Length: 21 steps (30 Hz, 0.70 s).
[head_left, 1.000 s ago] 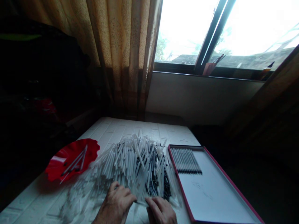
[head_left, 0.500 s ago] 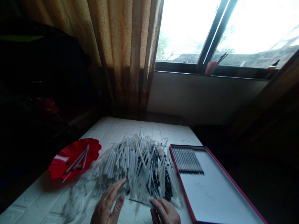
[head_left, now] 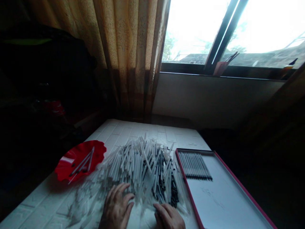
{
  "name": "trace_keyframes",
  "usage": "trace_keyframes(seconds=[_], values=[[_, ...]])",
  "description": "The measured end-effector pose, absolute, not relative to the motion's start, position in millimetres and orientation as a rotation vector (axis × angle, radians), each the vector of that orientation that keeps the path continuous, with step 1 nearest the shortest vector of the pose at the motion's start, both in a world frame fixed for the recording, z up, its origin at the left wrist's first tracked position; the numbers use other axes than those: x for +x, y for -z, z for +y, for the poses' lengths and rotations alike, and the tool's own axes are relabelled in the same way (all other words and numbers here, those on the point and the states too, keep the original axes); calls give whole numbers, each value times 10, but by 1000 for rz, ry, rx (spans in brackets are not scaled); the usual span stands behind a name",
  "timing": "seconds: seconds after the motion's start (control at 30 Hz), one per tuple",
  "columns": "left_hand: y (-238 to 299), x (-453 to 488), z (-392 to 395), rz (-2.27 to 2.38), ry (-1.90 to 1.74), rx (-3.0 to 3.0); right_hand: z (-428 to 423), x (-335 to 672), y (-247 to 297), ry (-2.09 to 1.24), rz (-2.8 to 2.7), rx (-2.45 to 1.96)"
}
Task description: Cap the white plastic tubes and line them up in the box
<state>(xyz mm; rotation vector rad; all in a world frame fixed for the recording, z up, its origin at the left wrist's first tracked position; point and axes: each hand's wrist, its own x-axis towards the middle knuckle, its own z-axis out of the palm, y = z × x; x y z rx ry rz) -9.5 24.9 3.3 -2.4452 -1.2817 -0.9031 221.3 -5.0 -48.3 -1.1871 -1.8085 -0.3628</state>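
A heap of clear plastic pen barrels, several with dark ends or dark insides, spreads over the middle of the table. At its near edge is my left hand, fingers curved and apart, with no object visible between thumb and fingers. My right hand rests to the right at the heap's front, its fingers curled together; whatever they may hold is hidden. In the shallow pink-edged box on the right, a row of assembled pens lies side by side, dark ends toward me.
A red wavy-rimmed dish at the left holds a few pens. Crumpled clear plastic lies at the front left of the white brick-patterned table. Behind are a curtain and a window.
The thin dark rod seen between my hands, at my right fingertips, is no longer visible. My left hand has shifted right and its fingers have curled more. The view has turned slightly left.
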Motion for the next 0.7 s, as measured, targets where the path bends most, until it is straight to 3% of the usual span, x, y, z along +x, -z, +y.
trace_keyframes(seconds=[0.33, 0.57, 0.7], values=[[-34, 52, 351, -1379, 759, -2368, -48, 2211, 600, 282, -1817, -1183], [-38, 6, 325, -1341, 892, -2415, -43, 2229, 532, 326, -1803, -1197], [-47, -56, 208, -1287, 1178, -2642, -61, 2252, 479, 317, -1824, -1120]])
